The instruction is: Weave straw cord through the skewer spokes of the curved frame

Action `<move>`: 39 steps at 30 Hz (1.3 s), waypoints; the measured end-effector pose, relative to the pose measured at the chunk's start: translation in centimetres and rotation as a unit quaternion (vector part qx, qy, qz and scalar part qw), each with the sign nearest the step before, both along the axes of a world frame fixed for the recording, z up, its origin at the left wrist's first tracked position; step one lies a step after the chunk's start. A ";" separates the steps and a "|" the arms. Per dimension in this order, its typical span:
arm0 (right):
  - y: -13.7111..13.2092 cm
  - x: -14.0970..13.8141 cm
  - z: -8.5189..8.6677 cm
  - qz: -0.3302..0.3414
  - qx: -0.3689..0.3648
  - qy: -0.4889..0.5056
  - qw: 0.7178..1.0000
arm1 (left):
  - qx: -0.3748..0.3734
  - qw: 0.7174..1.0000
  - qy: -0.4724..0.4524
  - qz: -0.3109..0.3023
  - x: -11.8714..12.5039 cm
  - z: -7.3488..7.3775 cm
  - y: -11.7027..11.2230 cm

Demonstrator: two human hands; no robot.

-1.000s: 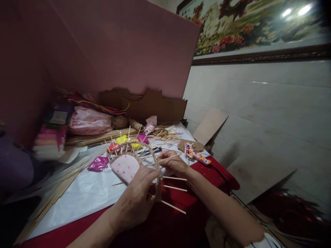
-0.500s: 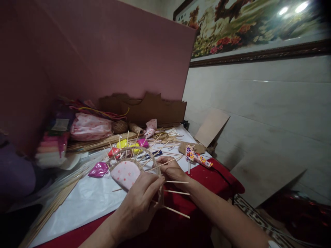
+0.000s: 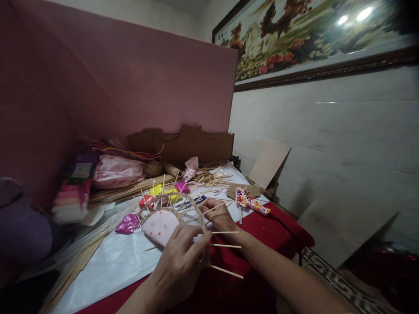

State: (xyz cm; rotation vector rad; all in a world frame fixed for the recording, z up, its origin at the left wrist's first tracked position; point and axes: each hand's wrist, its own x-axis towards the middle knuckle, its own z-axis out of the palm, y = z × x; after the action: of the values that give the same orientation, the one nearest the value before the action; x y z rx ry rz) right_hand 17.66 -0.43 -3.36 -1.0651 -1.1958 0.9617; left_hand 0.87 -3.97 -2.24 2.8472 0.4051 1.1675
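Observation:
My left hand (image 3: 178,264) grips the near right side of a round stick-and-twine frame (image 3: 195,204). At its centre is a pale pink polka-dot fabric pad (image 3: 159,226). Thin wooden sticks (image 3: 225,246) radiate outward through a twine ring, and their ends jut past my fingers. My right hand (image 3: 220,216) is just beyond the ring's right edge, its fingertips pinched together by one of the sticks. Whatever those fingers hold is too small or hidden to make out. Dark-handled scissors (image 3: 193,201) lie behind the ring.
A flower-patterned glue gun (image 3: 252,203) rests at the right on a cardboard scrap (image 3: 231,191) and red cloth (image 3: 281,224). Behind are a twine ball (image 3: 152,169), bundled sticks, spotted fabric (image 3: 118,171) and small packets, including a purple one (image 3: 127,223). White sheeting (image 3: 118,261) covers the table.
The view has tilted up slightly, so the table's things sit lower. My left hand keeps its grip on the frame; my right hand's fingertips have shifted slightly beside the ring.

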 end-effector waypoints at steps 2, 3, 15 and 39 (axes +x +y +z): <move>0.0 0.3 0.0 0.006 0.020 -0.025 0.999 | -0.005 1.000 0.004 -0.005 -0.1 0.0 0.0; 0.1 0.4 -0.1 0.009 0.029 -0.039 0.999 | -0.006 1.000 0.005 -0.009 -0.2 0.0 0.0; -0.2 0.9 -1.1 0.038 0.074 -0.114 0.990 | -0.002 0.997 0.054 -0.051 -1.4 1.0 -0.3; -0.2 0.3 -2.2 0.086 0.110 -0.206 0.969 | -0.012 0.986 -0.098 0.132 -0.5 -1.0 0.2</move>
State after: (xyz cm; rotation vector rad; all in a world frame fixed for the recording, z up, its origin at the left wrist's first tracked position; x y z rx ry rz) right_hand 18.00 -0.64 -5.58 -1.0217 -1.7186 0.7318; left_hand 0.39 -3.75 -3.27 2.6826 0.7982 1.4575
